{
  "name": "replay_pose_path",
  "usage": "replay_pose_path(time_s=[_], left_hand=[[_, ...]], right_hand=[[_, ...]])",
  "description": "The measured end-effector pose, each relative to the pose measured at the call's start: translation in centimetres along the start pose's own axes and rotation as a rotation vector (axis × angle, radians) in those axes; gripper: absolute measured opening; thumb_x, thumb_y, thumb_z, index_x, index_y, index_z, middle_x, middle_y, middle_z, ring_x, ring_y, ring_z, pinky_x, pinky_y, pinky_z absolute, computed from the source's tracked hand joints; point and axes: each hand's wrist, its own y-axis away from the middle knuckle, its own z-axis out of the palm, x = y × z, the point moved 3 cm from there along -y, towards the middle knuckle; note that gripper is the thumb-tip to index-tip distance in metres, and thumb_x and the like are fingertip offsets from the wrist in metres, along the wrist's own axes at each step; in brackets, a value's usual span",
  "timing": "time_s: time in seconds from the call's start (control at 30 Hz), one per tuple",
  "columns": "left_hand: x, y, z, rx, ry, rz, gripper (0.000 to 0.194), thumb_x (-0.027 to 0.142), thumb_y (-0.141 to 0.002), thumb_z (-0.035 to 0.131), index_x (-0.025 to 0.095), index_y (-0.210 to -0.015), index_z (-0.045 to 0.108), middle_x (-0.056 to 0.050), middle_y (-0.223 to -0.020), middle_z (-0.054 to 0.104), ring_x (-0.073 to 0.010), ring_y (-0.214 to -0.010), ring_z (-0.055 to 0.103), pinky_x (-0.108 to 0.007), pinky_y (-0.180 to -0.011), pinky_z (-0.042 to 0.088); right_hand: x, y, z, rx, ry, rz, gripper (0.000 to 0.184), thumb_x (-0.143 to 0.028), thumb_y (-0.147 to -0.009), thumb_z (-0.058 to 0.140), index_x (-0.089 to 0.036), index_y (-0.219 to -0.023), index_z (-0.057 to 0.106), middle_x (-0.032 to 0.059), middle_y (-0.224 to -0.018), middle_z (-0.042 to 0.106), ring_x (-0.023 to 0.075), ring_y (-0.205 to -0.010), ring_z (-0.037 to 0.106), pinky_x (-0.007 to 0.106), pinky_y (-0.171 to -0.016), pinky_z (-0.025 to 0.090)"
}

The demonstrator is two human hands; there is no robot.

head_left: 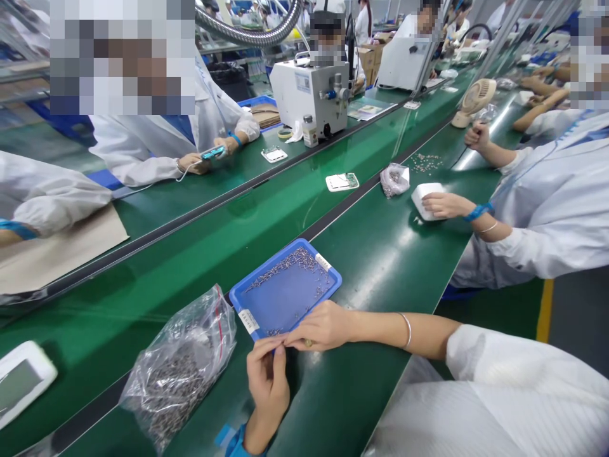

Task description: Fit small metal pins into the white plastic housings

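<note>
My left hand [269, 384], with a blue wrist strap, is just in front of a blue tray [280, 306] of small screws [299, 259]. Its thumb and fingers come together near the tray's front corner. There the fingertips of my right hand [326, 327] meet them, fingers closed and pointing left. Anything pinched between the two hands is too small or hidden to make out. The screws lie mostly along the tray's far side, with a few near the front edge. Left of the tray, a clear zip bag [178, 368] holds many more screws.
A green conveyor belt [204, 254] runs diagonally past the bench, carrying an open white casing [342, 182] and a white device with a screen [23, 381]. To the right, a co-worker's hand [445, 204] holds a white casing [423, 200] beside a small bag [394, 179].
</note>
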Motion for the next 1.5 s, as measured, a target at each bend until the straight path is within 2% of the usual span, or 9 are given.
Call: replay_pose_path(time_s=[0.1, 0.3, 0.43, 0.53, 0.8, 1.0, 1.33, 1.43, 1.5], left_hand=[[0.0, 0.1, -0.1, 0.001, -0.004, -0.002, 0.015, 0.008, -0.094, 0.056, 0.019, -0.105, 0.058, -0.002, -0.092, 0.064, -0.0111, -0.089, 0.065, -0.021, -0.081, 0.056], [-0.2, 0.3, -0.1, 0.015, -0.029, -0.019, 0.009, 0.014, -0.096, 0.056, 0.019, -0.103, 0.059, -0.002, -0.091, 0.064, -0.0127, -0.087, 0.066, -0.024, -0.078, 0.056], [-0.4, 0.3, -0.1, 0.026, -0.05, -0.038, 0.005, 0.019, -0.097, 0.058, 0.019, -0.101, 0.06, -0.002, -0.09, 0.064, -0.0138, -0.086, 0.066, -0.026, -0.076, 0.057], [-0.5, 0.4, -0.1, 0.03, -0.059, -0.051, 0.005, 0.021, -0.097, 0.058, 0.019, -0.101, 0.06, -0.002, -0.09, 0.063, -0.0142, -0.085, 0.066, -0.026, -0.075, 0.057], [-0.6, 0.5, -0.3, 0.037, -0.083, -0.076, 0.005, 0.023, -0.097, 0.058, 0.02, -0.1, 0.06, -0.002, -0.089, 0.063, -0.0144, -0.085, 0.064, -0.027, -0.076, 0.055], [-0.6, 0.5, -0.2, 0.051, -0.095, -0.103, 0.008, 0.027, -0.097, 0.058, 0.019, -0.098, 0.06, -0.002, -0.089, 0.062, -0.0141, -0.085, 0.063, -0.026, -0.075, 0.054], [-0.9, 0.7, -0.4, 0.068, -0.107, -0.125, 0.011, 0.03, -0.097, 0.059, 0.019, -0.097, 0.061, -0.002, -0.088, 0.061, -0.0132, -0.083, 0.063, -0.025, -0.075, 0.054], [-1.0, 0.8, -0.4, 0.073, -0.112, -0.134, 0.011, 0.03, -0.097, 0.059, 0.019, -0.097, 0.061, -0.002, -0.089, 0.061, -0.0136, -0.084, 0.063, -0.026, -0.076, 0.054], [-1.0, 0.8, -0.3, 0.072, -0.11, -0.135, 0.011, 0.03, -0.097, 0.059, 0.02, -0.097, 0.061, -0.002, -0.089, 0.061, -0.0138, -0.084, 0.063, -0.026, -0.076, 0.054]], right_hand=[[-0.1, -0.1, -0.1, 0.026, 0.028, -0.02, 0.017, -0.029, -0.099, 0.052, -0.021, -0.105, 0.066, -0.0069, -0.077, 0.073, 0.0033, -0.061, 0.065, 0.018, -0.052, 0.04], [-0.3, -0.1, 0.1, -0.029, 0.141, -0.092, 0.017, -0.028, -0.098, 0.052, -0.02, -0.102, 0.066, -0.008, -0.06, 0.063, 0.0043, -0.052, 0.059, 0.02, -0.048, 0.033], [-0.4, -0.5, -0.5, 0.059, 0.177, -0.115, 0.018, -0.029, -0.098, 0.053, -0.019, -0.101, 0.067, -0.0092, -0.055, 0.056, 0.0047, -0.049, 0.055, 0.021, -0.047, 0.031], [-0.5, -0.9, -1.0, 0.115, 0.172, -0.112, 0.018, -0.03, -0.099, 0.052, -0.02, -0.1, 0.068, -0.0093, -0.056, 0.056, 0.0042, -0.05, 0.054, 0.021, -0.048, 0.032], [-0.6, -1.2, -1.4, 0.114, 0.213, -0.145, 0.021, -0.03, -0.1, 0.051, -0.018, -0.096, 0.069, -0.0095, -0.053, 0.049, 0.0043, -0.047, 0.049, 0.023, -0.045, 0.029], [-0.5, -0.7, -0.9, 0.08, 0.218, -0.151, 0.019, -0.031, -0.099, 0.055, -0.018, -0.096, 0.067, -0.0092, -0.055, 0.052, 0.0044, -0.048, 0.052, 0.024, -0.044, 0.027], [-0.5, -0.3, -0.3, 0.002, 0.192, -0.108, 0.018, -0.033, -0.099, 0.056, -0.019, -0.105, 0.067, -0.0077, -0.063, 0.064, 0.0046, -0.056, 0.061, 0.023, -0.048, 0.031], [-0.5, -0.4, -0.3, -0.053, 0.191, -0.093, 0.019, -0.031, -0.101, 0.052, -0.02, -0.105, 0.067, -0.0077, -0.061, 0.063, 0.0052, -0.055, 0.061, 0.022, -0.049, 0.032], [-0.5, -0.5, -0.4, -0.039, 0.192, -0.083, 0.019, -0.031, -0.101, 0.052, -0.02, -0.103, 0.067, -0.008, -0.06, 0.062, 0.0052, -0.054, 0.06, 0.023, -0.049, 0.033]])
